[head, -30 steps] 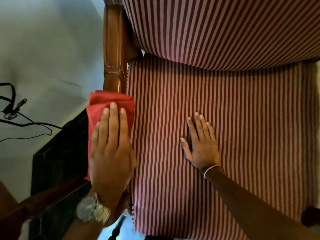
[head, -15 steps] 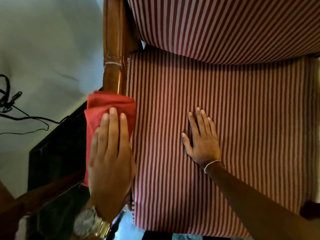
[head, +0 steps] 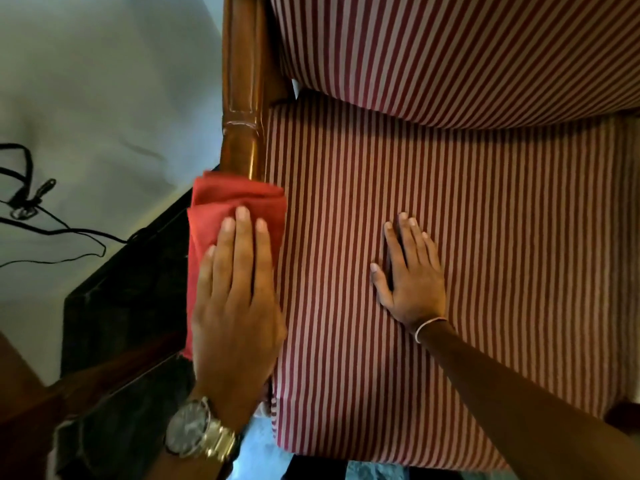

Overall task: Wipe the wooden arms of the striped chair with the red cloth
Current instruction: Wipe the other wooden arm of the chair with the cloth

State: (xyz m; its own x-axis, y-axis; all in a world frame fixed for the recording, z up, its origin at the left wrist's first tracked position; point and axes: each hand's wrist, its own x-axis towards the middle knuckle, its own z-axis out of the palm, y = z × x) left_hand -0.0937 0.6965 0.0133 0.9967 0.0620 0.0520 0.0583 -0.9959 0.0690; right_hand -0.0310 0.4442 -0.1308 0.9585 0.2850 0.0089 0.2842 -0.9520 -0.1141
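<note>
- Wiping is the step in hand: the left hand [head: 239, 306], with a metal wristwatch [head: 199, 433] on its wrist, lies flat on the folded red cloth [head: 228, 202] with fingers stretched out, pressing it down onto the polished brown wooden chair arm [head: 242, 109] at the left of the seat.
- That hand presses with the palm and does not pinch; whether the thumb curls under the cloth is hidden.
- Cloth lies under the palm and fingers, its folded far edge showing just beyond the fingertips, and it covers the near part of the arm.
- Bare wood runs on to the far end past a turned ring, so I judge that stretch not yet covered in this pass.
- Right hand [head: 410, 278] rests open and flat on the red-and-white striped seat cushion [head: 502, 254], holding nothing; it probably braces the person while leaning over.
- Striped backrest [head: 450, 46] sits at the far side.
- The chair's right arm is out of view, so its state cannot be told.
</note>
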